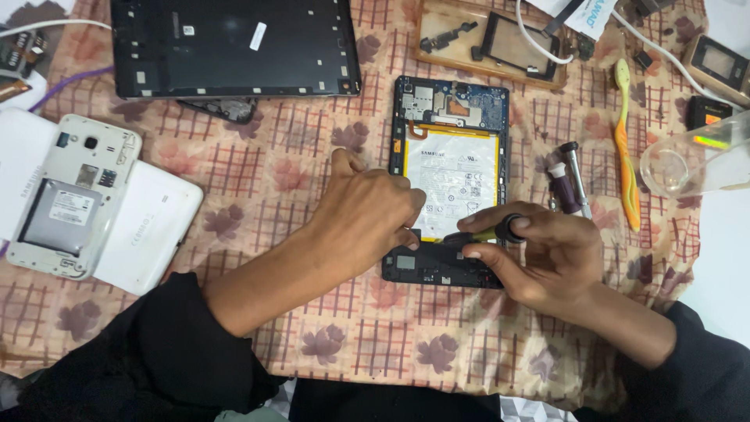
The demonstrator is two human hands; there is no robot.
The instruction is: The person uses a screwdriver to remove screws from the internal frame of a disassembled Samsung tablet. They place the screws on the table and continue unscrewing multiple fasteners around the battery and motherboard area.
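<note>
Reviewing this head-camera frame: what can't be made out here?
- Tip of the screwdriver in the right hand: hidden by the left hand.
- Lower left of the opened tablet: covered by the left hand.
- Parts in the brown tray: too small, and cut by the top edge.
- Clear plastic cup: overexposed at the right edge.

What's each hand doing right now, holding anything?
Left hand: curled, resting on the opened tablet, holding nothing that can be seen.
Right hand: closed on a small screwdriver, tip at the tablet's lower part.
</note>
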